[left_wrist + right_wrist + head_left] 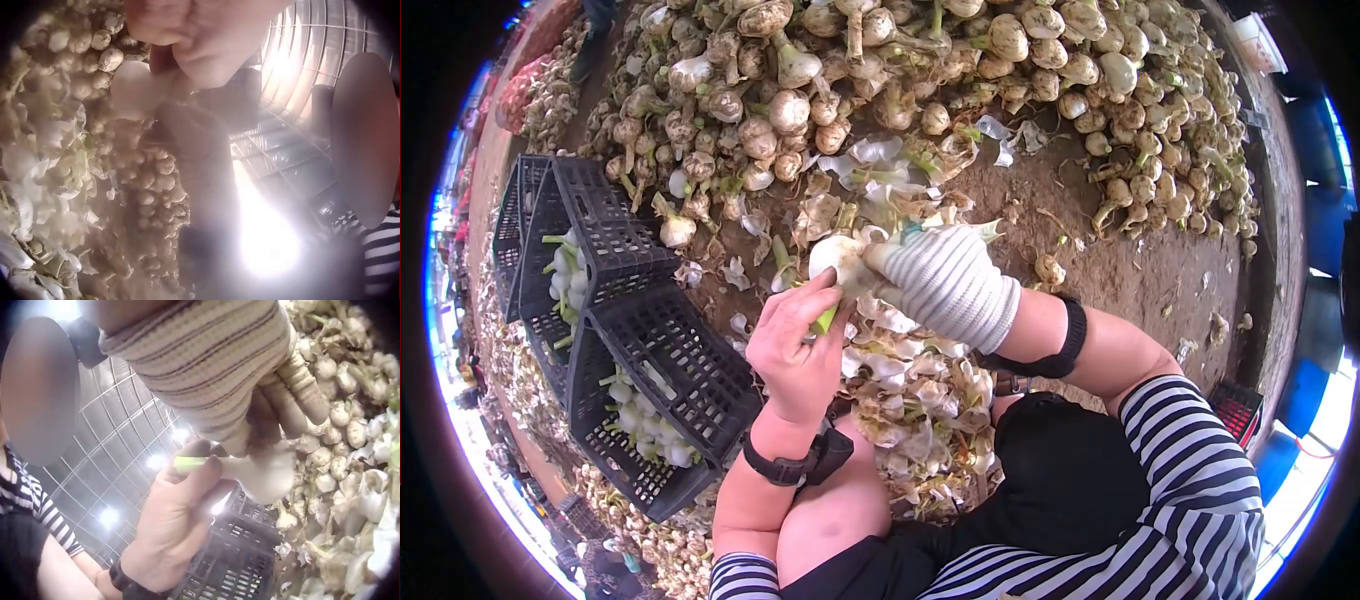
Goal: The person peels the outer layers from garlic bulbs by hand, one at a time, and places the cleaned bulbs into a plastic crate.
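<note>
A white, peeled-looking garlic bulb [830, 257] is held up between the two hands, above a heap of shed skins. My bare left hand [795, 345] pinches its stem, whose cut green end [190, 464] sticks out past the thumb. My right hand [952, 282], in a striped white knit glove, curls its fingers against the bulb's other side. In the right wrist view, the gloved fingers [300, 394] come down right at the bulb. The left wrist view is hazy, with the bulb [132, 90] below the knuckles.
Black plastic crates [670, 350] stand at the left, with cleaned garlic bulbs [645, 425] inside. A large pile of unpeeled garlic [790, 110] lies ahead. Loose papery skins [920, 400] cover the ground between the legs. A wooden beam [1268, 230] runs along the right.
</note>
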Tool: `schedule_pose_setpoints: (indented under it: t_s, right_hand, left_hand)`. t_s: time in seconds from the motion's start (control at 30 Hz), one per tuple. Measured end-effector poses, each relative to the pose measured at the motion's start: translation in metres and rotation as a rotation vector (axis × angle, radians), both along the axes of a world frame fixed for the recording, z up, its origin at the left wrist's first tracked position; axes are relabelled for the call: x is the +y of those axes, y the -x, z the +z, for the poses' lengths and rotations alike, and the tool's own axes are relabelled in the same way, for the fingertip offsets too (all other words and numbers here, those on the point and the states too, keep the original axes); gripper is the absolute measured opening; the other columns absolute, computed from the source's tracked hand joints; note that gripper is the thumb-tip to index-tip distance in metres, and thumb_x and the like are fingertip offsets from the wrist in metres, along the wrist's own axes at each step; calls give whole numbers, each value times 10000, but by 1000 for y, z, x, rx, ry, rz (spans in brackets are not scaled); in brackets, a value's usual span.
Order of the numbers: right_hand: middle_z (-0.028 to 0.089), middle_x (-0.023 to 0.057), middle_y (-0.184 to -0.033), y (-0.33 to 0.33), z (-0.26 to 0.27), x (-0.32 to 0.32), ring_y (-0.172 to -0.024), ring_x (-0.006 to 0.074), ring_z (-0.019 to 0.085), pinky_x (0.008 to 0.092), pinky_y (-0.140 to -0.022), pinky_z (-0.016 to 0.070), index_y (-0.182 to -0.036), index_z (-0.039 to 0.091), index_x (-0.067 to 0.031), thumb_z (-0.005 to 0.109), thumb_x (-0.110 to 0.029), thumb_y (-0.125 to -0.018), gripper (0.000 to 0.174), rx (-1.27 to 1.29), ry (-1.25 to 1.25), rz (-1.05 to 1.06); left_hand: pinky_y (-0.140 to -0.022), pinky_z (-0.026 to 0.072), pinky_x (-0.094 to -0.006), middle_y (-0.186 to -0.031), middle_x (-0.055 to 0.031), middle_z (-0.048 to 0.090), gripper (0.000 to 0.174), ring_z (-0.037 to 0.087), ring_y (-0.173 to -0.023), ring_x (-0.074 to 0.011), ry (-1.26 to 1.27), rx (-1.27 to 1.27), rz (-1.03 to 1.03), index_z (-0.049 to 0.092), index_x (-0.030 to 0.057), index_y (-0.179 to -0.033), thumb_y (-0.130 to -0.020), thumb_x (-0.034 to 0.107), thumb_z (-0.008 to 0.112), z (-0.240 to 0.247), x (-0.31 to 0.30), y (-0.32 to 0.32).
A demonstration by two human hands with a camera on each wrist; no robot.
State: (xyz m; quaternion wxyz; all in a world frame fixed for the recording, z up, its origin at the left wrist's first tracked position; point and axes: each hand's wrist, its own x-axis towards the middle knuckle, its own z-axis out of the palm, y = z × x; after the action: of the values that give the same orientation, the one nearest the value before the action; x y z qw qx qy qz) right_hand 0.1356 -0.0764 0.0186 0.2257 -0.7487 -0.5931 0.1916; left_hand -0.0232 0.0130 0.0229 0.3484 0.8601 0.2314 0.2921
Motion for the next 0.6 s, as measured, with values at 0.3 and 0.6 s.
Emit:
schedule_pose_setpoints:
  t_s: [0.3, 0.6]
  right_hand:
    - [597, 166, -617, -55, -46, 17, -603, 333, 608, 418, -580, 487, -697, 620, -38, 630, -321, -719, 284, -44, 6, -278]
    - [632, 180, -919, -58, -29, -1, -847, 320, 617, 373, -757, 488, -1051, 580, -36, 701, -357, -728, 471, 253, -402, -436]
  left_hand:
    - [-783, 498, -292, -1021, -180, 638, 217, 626, -905, -203, 458, -167, -72, 628, 9, -895, -711, -85, 693, -8, -3, 8]
    - [-877, 520, -355, -1034, -144, 613, 145, 608, -963, -234, 1485, -657, 199, 566, 43, -992, -851, 27, 589, -22, 28, 14]
